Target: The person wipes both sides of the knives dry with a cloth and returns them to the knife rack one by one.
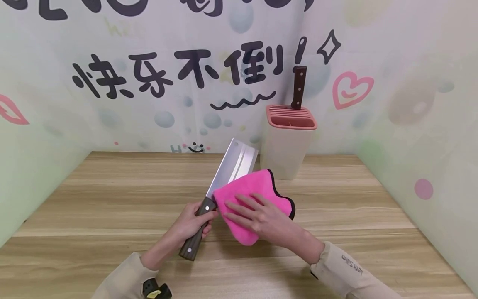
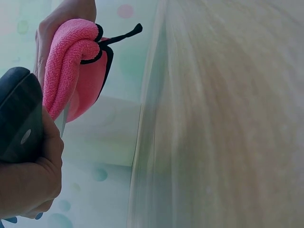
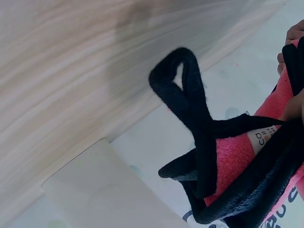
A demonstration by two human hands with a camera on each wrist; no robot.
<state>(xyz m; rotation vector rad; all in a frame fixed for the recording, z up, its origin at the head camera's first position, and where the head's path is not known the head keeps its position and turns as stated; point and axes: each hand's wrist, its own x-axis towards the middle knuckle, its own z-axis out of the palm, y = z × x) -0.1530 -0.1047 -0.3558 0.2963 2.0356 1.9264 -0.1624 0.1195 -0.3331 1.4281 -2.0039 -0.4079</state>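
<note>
In the head view my left hand (image 1: 194,222) grips the dark wooden handle (image 1: 194,241) of a cleaver, whose broad steel blade (image 1: 239,160) points away toward the back wall. A folded pink cloth (image 1: 257,187) with black edging covers the lower part of the blade. My right hand (image 1: 261,218) holds the cloth against the blade, fingers spread over its top. Seen from the left wrist, the cloth (image 2: 71,61) bunches around the blade beside the handle (image 2: 21,116). A black loop (image 3: 183,88) and a white label (image 3: 263,137) hang at the cloth's edge in the right wrist view.
A white knife block (image 1: 285,145) with a pink slotted top stands at the back right, close to the cleaver's tip. Another knife (image 1: 298,87) is upright in it, brown handle up. Printed walls border the wood-grain table (image 1: 112,199) at the back and sides.
</note>
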